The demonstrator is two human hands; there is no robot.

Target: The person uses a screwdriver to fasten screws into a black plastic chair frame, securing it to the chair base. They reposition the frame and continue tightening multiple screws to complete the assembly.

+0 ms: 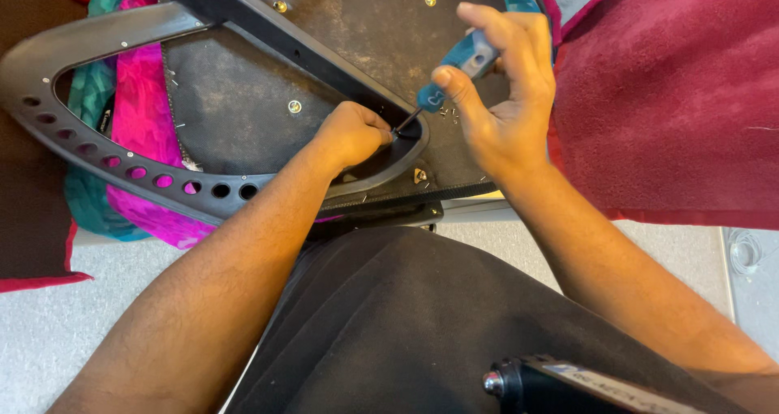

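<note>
1 screwdriver (454,73) in right hand (507,98), 1 black frame (105,150)

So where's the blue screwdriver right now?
Head view, upper right of centre: the right hand grips the screwdriver, its tip down by the left hand on the grey frame.

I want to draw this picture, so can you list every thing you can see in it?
screwdriver: one, blue handle with dark shaft, held in the right hand, tip down at the frame
frame: one, dark grey curved plastic with a row of holes, upper left to centre
panel: one, dark and dusty, under the frame, with a few shiny bolts
cloth: pink and teal, showing through the frame at left
cushion: one, dark red, right side
floor: light grey, bottom left
tool: one, black, bottom edge
trousers: black, bottom centre
left hand: one, fist resting on the frame by the screwdriver tip
right hand: one, gripping the screwdriver
</note>
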